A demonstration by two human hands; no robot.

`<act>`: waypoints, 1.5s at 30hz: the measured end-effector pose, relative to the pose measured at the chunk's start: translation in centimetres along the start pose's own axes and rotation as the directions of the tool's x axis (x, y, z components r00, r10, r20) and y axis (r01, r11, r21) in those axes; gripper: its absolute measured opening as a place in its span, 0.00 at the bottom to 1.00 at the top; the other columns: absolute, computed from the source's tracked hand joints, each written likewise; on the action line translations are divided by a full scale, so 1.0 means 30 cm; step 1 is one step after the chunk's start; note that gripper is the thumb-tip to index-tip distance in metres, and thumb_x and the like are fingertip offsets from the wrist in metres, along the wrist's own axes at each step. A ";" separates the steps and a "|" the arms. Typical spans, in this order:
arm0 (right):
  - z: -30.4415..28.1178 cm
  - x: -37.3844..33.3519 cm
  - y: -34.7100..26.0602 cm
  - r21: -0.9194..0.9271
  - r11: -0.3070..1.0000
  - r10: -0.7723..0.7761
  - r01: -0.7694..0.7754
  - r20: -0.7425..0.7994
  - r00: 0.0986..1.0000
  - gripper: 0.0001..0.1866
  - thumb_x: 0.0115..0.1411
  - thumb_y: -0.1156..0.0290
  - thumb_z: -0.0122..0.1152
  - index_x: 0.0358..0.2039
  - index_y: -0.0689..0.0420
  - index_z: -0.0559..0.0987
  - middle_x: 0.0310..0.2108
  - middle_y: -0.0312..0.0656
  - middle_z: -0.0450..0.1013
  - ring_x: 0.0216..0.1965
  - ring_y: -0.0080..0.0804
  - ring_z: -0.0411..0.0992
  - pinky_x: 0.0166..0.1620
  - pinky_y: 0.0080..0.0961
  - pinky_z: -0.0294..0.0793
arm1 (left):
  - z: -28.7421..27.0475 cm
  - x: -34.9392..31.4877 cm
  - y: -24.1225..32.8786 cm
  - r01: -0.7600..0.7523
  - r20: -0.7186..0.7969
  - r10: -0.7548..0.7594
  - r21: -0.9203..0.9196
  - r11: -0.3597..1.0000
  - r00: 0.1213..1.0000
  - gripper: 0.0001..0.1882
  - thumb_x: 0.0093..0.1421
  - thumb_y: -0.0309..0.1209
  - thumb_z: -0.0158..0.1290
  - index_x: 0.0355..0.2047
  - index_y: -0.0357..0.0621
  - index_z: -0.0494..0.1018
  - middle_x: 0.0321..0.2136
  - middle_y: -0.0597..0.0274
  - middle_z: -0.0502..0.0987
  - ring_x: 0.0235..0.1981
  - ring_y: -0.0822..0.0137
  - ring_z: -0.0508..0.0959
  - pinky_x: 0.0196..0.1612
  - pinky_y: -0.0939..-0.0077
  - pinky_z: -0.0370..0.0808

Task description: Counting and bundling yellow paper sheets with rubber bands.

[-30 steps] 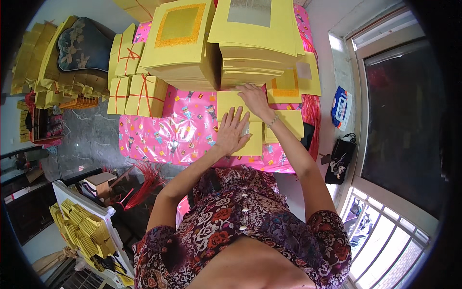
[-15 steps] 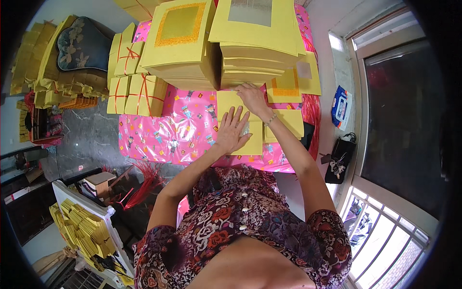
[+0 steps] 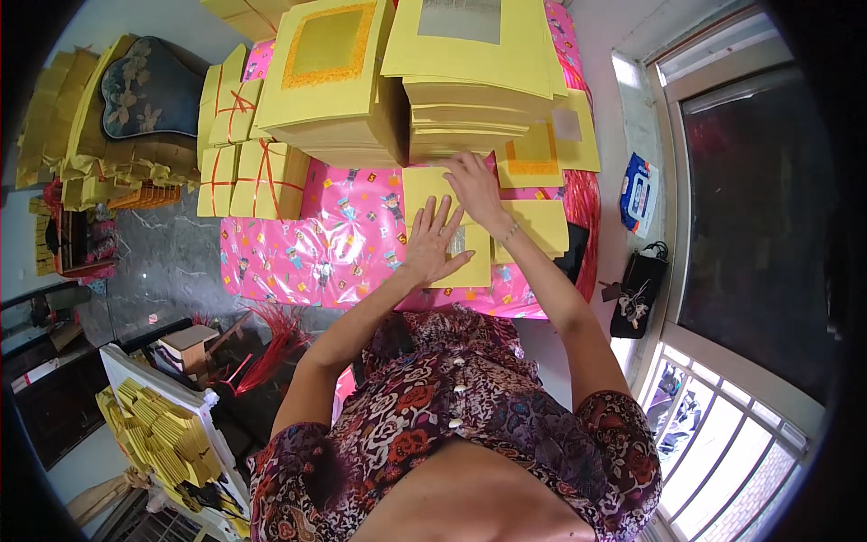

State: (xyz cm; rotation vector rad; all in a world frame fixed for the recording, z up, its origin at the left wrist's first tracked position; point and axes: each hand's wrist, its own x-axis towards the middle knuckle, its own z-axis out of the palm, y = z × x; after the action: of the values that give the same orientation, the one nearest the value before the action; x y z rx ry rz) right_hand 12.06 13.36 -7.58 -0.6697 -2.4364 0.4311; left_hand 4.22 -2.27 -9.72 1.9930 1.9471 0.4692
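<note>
My left hand lies flat with spread fingers on yellow paper near the table's front edge. A bit of a silver patch shows on the paper beside its fingertips. Farther up, my right hand rests on the paper's far part, its fingers slightly bent and touching the surface. More yellow sheets lie to the right, partly under my right forearm. Just beyond my hands rise two tall stacks of yellow paper, one with a gold square in an orange border, the other with a silver square.
Yellow bundles tied with red strips stand at the left on the pink patterned table cover. Red strands hang along the right edge. A wipes pack and a black bag sit by the window. A chair with a blue cushion holds yellow paper.
My right hand has shifted very slightly on the paper. My left hand stays flat in nearly the same place. The whole view has tilted a little.
</note>
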 end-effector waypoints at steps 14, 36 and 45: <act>-0.026 -0.288 -0.047 -0.022 0.967 0.253 -0.253 0.129 0.959 0.08 0.56 0.70 0.59 0.31 0.58 0.70 0.29 0.46 0.68 0.36 0.47 0.69 0.39 0.39 0.70 | -0.012 -0.011 -0.028 -0.052 0.022 0.052 0.009 0.999 0.998 0.49 0.55 0.62 0.47 0.67 0.41 0.48 0.67 0.43 0.46 0.68 0.42 0.43 0.68 0.49 0.43; -0.058 -0.285 -0.066 0.006 0.981 0.190 -0.193 0.131 0.973 0.17 0.51 0.67 0.64 0.40 0.57 0.73 0.34 0.42 0.67 0.38 0.43 0.69 0.42 0.38 0.71 | -0.070 -0.065 -0.179 -0.110 0.133 0.107 0.014 0.994 0.985 0.44 0.60 0.57 0.44 0.67 0.41 0.48 0.68 0.49 0.46 0.69 0.50 0.43 0.66 0.44 0.41; -0.072 -0.257 -0.025 -0.169 0.971 -0.148 0.168 0.125 0.981 0.15 0.52 0.67 0.62 0.41 0.54 0.76 0.35 0.36 0.67 0.39 0.34 0.66 0.41 0.31 0.67 | -0.103 0.018 -0.139 -0.124 -0.106 0.130 0.069 0.990 0.986 0.30 0.56 0.38 0.53 0.57 0.43 0.63 0.54 0.54 0.67 0.57 0.56 0.64 0.57 0.53 0.58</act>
State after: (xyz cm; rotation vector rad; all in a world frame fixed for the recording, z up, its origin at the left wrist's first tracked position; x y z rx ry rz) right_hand 18.59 8.85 -8.95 -0.5307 -2.6337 0.1920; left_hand -0.87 -1.64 -8.79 2.1830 1.9275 0.5683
